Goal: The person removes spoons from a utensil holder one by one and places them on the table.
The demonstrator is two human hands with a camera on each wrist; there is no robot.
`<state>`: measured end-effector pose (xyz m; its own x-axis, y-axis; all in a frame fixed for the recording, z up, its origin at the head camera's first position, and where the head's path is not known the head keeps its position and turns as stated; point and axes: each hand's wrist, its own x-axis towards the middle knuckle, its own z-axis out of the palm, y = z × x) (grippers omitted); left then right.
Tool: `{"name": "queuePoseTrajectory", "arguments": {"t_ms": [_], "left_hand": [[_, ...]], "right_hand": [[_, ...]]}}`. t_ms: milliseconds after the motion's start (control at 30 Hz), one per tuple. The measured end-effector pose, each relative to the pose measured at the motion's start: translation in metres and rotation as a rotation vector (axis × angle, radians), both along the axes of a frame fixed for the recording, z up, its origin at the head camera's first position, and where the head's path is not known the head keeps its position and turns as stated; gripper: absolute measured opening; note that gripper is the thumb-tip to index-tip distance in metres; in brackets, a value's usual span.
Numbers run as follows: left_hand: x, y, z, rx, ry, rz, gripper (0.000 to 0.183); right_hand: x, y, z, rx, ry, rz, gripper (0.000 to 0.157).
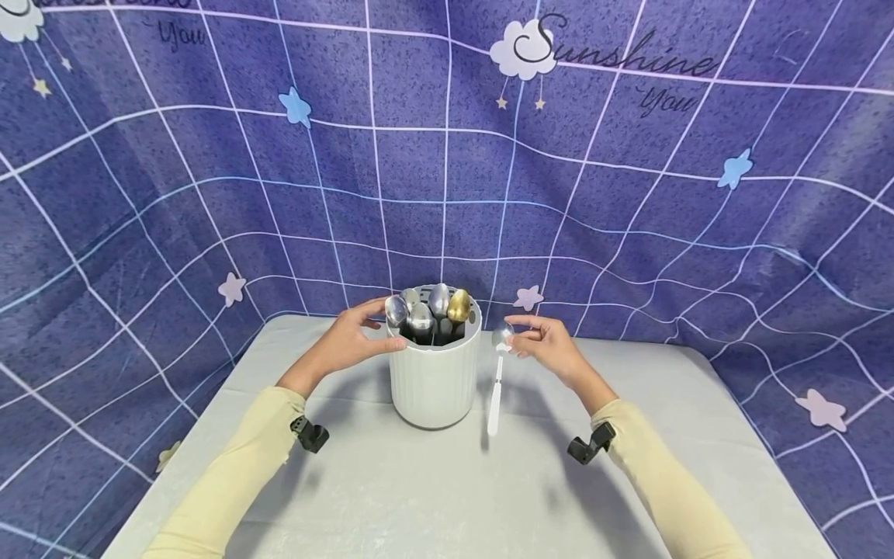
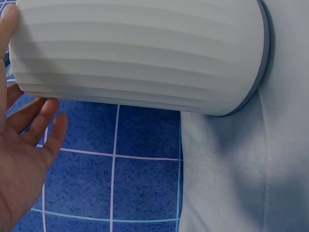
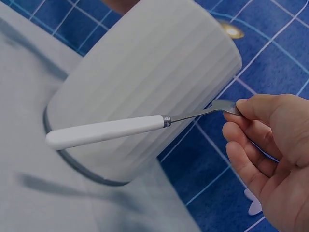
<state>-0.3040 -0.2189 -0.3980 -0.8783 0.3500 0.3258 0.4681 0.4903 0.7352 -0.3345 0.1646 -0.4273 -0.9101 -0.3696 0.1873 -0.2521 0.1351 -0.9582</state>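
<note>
Your sleeves [image 1: 233, 466] are pale yellow, wrist cams [image 1: 310, 435] blk. Your spoon [image 3: 142, 126]: wht handle, silver bowl. Holder's [image 1: 433, 388] ribbed wht w/ dk grey base [image 2: 266, 48]; in it you've silver spoons [image 1: 439, 300] + a gold one [image 1: 459, 307]. Cloth [image 1: 433, 497] lt grey. Your backdrop's [image 1: 412, 163] blue-purple: wht/lt-blue grid [image 1: 373, 128], blue + pink stars [image 1: 296, 107], wht clouds [image 1: 513, 54], blk lettering [image 1: 628, 59].

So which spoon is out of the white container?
The white-handled spoon, pinched by the right hand beside the white container; the other visible spoons, including the gold one, stand inside it.
</note>
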Motion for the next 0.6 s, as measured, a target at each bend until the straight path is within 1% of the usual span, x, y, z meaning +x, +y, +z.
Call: {"name": "queuePoseTrajectory", "arguments": {"t_ms": [133, 400, 600], "left_hand": [[0.000, 0.000, 0.000, 0.002, 0.011, -0.007, 0.080], [-0.001, 0.002, 0.001, 0.003, 0.021, -0.009, 0.080], [-0.001, 0.001, 0.001, 0.006, 0.036, -0.013, 0.079]], "right_hand": [[0.000, 0.001, -0.007, 0.010, -0.033, 0.007, 0.047], [0.000, 0.003, -0.023, 0.043, -0.095, -0.005, 0.048], [0.000, 0.003, -0.036, 0.027, -0.124, 0.018, 0.048]]}}
